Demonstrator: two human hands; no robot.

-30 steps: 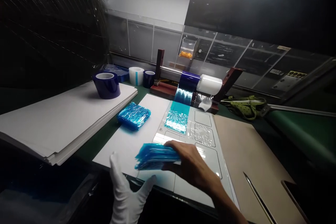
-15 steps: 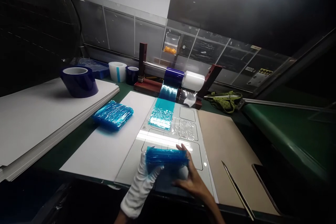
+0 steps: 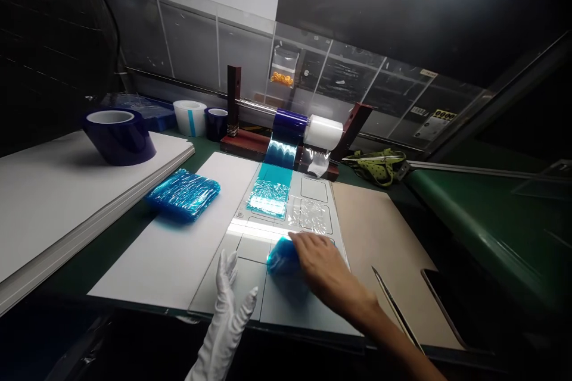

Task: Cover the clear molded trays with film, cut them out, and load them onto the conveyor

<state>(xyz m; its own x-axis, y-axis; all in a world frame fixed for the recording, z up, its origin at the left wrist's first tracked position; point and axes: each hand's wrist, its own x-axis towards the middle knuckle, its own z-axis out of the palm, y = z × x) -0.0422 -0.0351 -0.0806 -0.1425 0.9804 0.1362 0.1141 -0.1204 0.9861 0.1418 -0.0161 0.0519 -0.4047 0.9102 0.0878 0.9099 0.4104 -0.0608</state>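
My right hand (image 3: 324, 268), bare, grips a stack of blue film pieces (image 3: 283, 259) from above, over the lined glass sheet (image 3: 243, 294). My left hand (image 3: 230, 294) wears a white glove; its fingers are apart and hold nothing, to the left of that stack. Another blue film stack (image 3: 185, 195) lies on white paper at the left. A blue film strip (image 3: 271, 190) runs down from a dark blue roll (image 3: 290, 125) onto the sheet. Beside it hangs clear film from a white roll (image 3: 325, 132).
Tweezers (image 3: 395, 306) and a phone (image 3: 451, 306) lie on brown board (image 3: 370, 220) at the right. A large blue tape roll (image 3: 120, 140) stands on stacked white sheets (image 3: 44, 202). Further back are smaller rolls (image 3: 190, 119) and a green dotted pouch (image 3: 379, 166).
My left hand has let go of the blue stack and opened, moving slightly left and down. My right hand has turned over the stack and grips it from above. The view has shifted slightly.
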